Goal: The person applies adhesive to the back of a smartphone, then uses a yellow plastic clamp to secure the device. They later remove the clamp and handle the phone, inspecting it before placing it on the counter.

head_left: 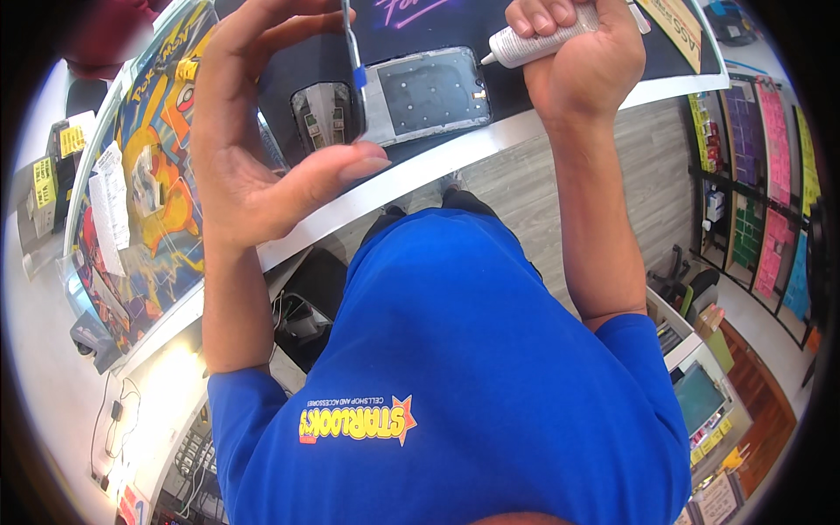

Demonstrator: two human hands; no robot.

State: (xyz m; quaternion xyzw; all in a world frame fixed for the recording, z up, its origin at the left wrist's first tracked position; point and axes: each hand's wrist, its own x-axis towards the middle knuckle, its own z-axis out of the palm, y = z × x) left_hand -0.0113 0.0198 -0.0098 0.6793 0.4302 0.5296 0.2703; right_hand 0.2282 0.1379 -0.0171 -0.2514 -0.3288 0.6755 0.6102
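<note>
The desk (429, 164) lies beneath both hands, its pale rim on the wearer's side of the fingers. On it, between the two sets of fingers, rests the flat panel (429, 92), grey with a darker inner field; its long axis runs sideways, tilting slightly away from the wearer toward its right end. The left hand (234, 162) is curved into a wide C, fingers and thumb holding a thin plate (353, 54) edge-on at the panel's left end; the right hand (599, 52) has its fingers wrapped around a white tube (538, 45) beyond the right end. The left thumb appears nearer the panel, though its height above the desk cannot be told. A dark housing (319, 118) lies within the left hand's arc. The tube's nozzle (487, 59) points leftward, just beside the panel's far right corner; contact cannot be judged. A blue tab (359, 77) marks the plate between left fingertips and thumb.
</note>
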